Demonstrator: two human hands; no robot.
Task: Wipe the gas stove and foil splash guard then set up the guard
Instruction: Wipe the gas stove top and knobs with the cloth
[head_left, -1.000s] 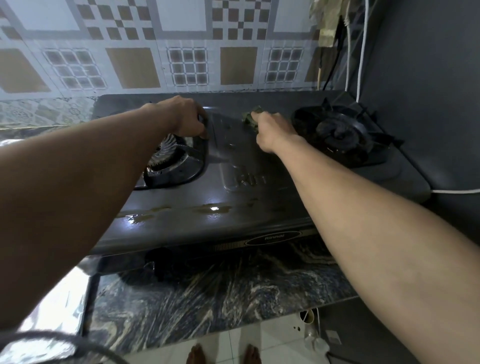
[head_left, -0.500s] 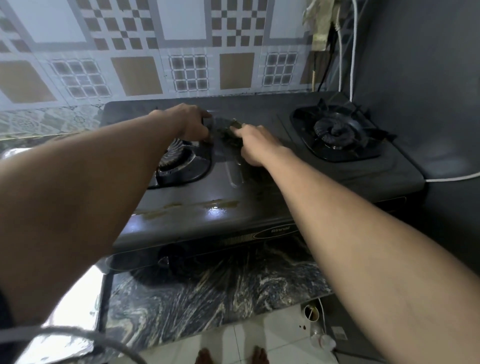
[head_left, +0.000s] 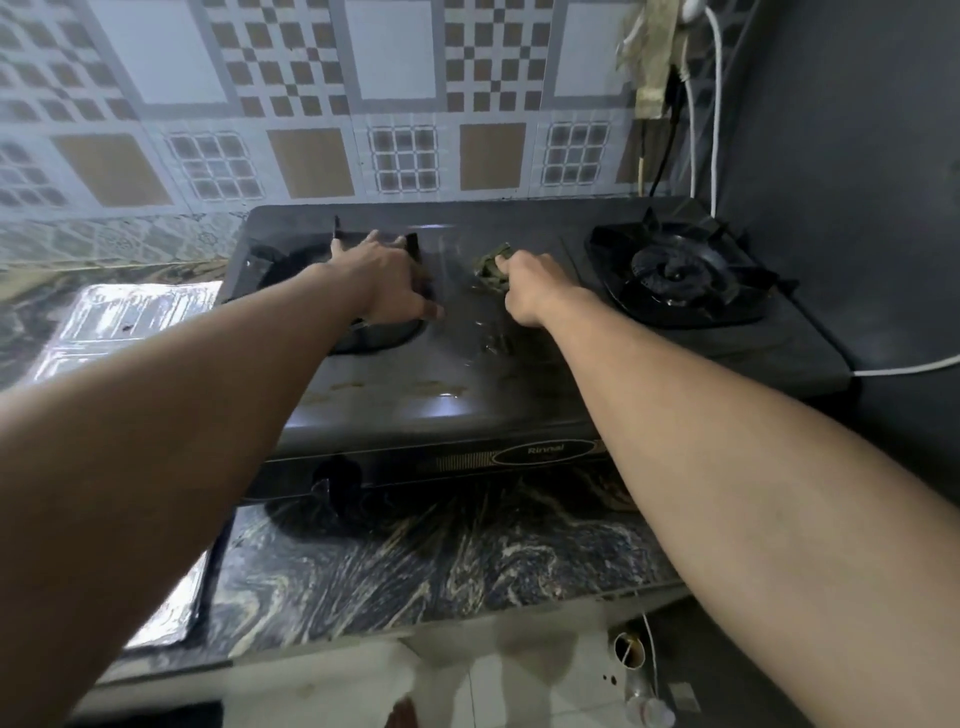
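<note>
Gas stove (head_left: 467, 395) long axis left-right along wall (head_left: 311, 104); right hand (head_left: 530, 291) grips green pad (head_left: 491, 267).

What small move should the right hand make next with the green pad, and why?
Probably pull the green scouring pad, pinched in the right hand, toward the front of the gas stove. Brownish stains and wet streaks lie there, between pad and front edge. The left hand rests on the left burner grate, seemingly bracing the stove.
</note>
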